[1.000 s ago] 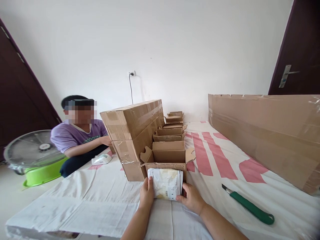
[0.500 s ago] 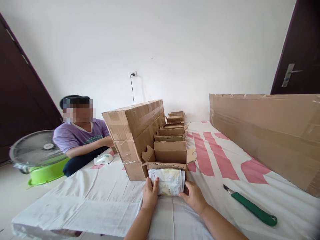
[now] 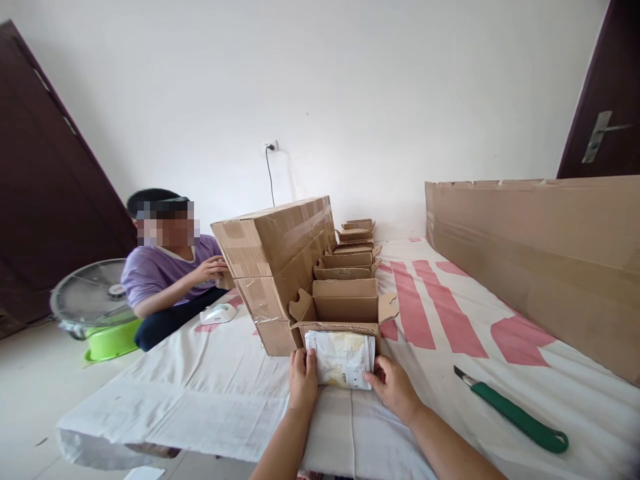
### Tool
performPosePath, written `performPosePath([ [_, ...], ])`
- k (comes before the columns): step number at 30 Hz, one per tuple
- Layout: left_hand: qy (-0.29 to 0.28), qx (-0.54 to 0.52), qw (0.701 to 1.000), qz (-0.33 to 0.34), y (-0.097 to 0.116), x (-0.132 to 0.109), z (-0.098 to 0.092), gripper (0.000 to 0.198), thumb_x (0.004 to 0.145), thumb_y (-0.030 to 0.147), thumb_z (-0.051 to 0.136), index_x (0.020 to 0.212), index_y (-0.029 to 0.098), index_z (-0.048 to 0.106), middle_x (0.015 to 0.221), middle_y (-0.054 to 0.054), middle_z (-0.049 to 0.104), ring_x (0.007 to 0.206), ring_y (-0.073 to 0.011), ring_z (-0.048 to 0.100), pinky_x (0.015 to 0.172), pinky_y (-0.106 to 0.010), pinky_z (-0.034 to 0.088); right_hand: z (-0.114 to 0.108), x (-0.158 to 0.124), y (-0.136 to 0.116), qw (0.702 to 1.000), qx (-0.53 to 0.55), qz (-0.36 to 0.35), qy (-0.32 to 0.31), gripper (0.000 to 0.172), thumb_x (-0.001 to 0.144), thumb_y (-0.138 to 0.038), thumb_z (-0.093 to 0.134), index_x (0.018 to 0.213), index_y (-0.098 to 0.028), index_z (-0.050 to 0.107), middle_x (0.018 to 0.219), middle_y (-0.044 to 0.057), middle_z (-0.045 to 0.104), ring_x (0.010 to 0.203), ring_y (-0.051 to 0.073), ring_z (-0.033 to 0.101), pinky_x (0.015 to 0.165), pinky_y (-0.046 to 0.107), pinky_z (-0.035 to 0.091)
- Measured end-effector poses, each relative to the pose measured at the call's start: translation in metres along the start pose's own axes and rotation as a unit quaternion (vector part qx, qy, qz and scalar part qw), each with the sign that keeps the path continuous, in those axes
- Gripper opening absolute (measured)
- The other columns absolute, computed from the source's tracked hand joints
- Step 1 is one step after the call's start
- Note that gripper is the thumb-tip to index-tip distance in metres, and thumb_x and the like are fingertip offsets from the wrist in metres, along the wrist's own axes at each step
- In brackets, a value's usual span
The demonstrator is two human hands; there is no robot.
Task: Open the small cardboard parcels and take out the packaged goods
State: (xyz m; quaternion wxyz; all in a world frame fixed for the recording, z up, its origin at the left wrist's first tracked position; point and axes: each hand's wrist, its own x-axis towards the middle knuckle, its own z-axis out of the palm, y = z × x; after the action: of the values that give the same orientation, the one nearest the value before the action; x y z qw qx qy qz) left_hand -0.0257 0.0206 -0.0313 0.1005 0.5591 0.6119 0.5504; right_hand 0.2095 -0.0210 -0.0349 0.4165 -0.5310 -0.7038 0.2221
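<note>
Between my two hands is a small stack of white printed packets (image 3: 343, 360), standing against the front of an open cardboard box (image 3: 345, 310). My left hand (image 3: 303, 380) grips the stack's left edge, thumb on the front face. On the right edge, my right hand (image 3: 395, 390) pinches the packets with thumb and fingers. The nearest box has its flaps spread, and its interior shows no contents from here. How many packets are in the stack I cannot tell.
More open small boxes (image 3: 345, 263) line up behind. Left of them rises a wall of taped cartons (image 3: 285, 243). A green utility knife (image 3: 517, 417), blade out, lies at right before a long cardboard box (image 3: 530, 267). A person (image 3: 170, 273) sits left, near a white device (image 3: 219, 313) and a fan (image 3: 93, 300).
The whole view has shifted slightly, so things appear a little further right. My hands keep hold of the packets. The other person's hand has risen beside the cartons.
</note>
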Motion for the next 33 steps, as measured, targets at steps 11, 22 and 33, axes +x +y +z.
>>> performPosePath([
  [11,0.013,0.003,1.0,0.0,-0.003,0.002,0.0,0.052,0.087,0.067,0.036,0.072,0.022,0.057,0.078,-0.006,0.056,0.078,-0.0254,0.058,0.078,-0.042,0.05,0.002,0.0,0.002,1.0,0.004,0.0,-0.001,0.02,0.084,-0.04,0.056,0.08,-0.021,0.055,0.078,0.005,0.067,0.066,0.019,0.057,0.06,0.028,0.04],
  [22,0.036,0.021,0.998,0.047,-0.005,0.003,0.001,0.046,0.091,0.061,0.036,0.081,0.021,0.058,0.078,-0.005,0.058,0.076,-0.0245,0.06,0.073,-0.041,0.053,-0.002,0.003,0.0,1.0,0.017,0.009,-0.005,0.017,0.082,-0.036,0.06,0.079,-0.02,0.058,0.079,0.006,0.069,0.069,0.02,0.059,0.061,0.028,0.042],
  [33,0.026,0.114,0.95,0.29,0.053,0.001,-0.08,0.028,0.087,0.034,0.056,0.11,0.019,0.057,0.132,-0.016,0.049,0.129,-0.0303,0.044,0.108,-0.051,0.038,-0.005,0.004,0.005,0.997,0.06,0.03,-0.046,0.018,0.083,-0.04,0.057,0.082,-0.022,0.058,0.079,0.005,0.07,0.069,0.021,0.062,0.062,0.03,0.045],
])
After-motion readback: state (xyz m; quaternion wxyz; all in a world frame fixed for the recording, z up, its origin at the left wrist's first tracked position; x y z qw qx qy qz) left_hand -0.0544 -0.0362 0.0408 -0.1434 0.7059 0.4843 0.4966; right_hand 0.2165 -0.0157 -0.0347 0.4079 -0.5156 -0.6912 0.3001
